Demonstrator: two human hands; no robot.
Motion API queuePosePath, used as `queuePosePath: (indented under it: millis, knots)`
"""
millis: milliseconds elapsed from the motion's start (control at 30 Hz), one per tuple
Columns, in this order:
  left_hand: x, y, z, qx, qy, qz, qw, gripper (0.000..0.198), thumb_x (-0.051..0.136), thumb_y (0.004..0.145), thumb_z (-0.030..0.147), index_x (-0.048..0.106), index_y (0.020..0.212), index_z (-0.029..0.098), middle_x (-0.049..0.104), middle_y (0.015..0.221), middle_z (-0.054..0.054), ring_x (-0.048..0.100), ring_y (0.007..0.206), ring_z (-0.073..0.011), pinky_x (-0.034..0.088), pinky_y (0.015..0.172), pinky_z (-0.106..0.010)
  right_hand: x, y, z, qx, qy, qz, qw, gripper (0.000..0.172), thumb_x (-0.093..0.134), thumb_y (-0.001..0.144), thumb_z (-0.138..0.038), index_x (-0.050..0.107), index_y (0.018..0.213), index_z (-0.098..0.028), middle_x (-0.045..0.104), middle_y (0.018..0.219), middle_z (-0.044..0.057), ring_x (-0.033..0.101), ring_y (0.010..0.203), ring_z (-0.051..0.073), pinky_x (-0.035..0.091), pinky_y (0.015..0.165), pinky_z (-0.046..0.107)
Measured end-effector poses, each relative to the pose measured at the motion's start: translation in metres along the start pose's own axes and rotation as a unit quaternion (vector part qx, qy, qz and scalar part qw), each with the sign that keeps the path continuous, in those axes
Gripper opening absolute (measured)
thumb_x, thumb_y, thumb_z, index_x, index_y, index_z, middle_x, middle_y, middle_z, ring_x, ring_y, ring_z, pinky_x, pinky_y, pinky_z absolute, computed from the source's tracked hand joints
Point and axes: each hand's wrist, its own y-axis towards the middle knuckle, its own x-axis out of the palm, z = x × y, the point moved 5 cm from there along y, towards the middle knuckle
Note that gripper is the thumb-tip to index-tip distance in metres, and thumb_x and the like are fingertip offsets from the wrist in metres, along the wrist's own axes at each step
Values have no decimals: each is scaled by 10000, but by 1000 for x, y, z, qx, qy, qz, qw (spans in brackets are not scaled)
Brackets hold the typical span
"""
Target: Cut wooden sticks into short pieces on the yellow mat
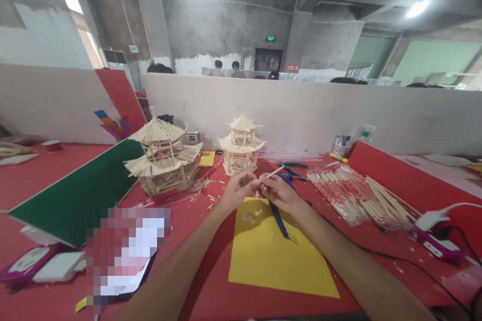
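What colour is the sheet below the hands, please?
The sheet is yellow, seen best in the head view.

Right now I've a paper sheet [278, 273] on the counter [205, 293], hands [280, 193] at its far edge, one model pagoda [243, 143] behind them, another model pagoda [161, 130] off left, bagged sticks [346, 195] right, pen cup [340, 148] beyond.

No legible text, lit green sign [270, 38], red-and-white sign [292, 68]; both too small to read
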Motion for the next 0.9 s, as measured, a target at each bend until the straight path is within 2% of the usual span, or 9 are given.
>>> queuePosePath:
  millis: [433,667,800,900]
  knots:
    - [-2,0,7,30,110,25,993,318,623,859,466,625,835,148,585,712,0,471,610,-104,377,574,-222,-3,2,1,-49,-53,41,997,325,879,612,-398,698,802,-207,693,722,-6,638,600,115,543,577,224]
    - [-1,3,-1,-1,154,-3,988,319,575,883,456,627,809,151,603,698,-4,500,602,-118,380,577,-233,-7,6,-2,-88,-111,74,987,326,879,594,-396,724,787,-185,714,749,24,662,676,146,563,687,277]
    - [0,0,-3,-4,195,-15,981,265,548,900,398,613,794,163,609,693,-2,539,626,-137,395,603,-245,-9,5,-6,-110,-196,70,972,285,840,654,-389,743,806,-169,716,735,34,648,656,142,535,658,265]
    - [1,-1,-1,1,200,-25,979,276,529,913,403,618,802,167,624,704,-6,546,636,-141,397,611,-246,-11,6,-7,-111,-216,60,968,287,835,653,-400,751,810,-175,715,726,32,643,649,147,526,652,271]
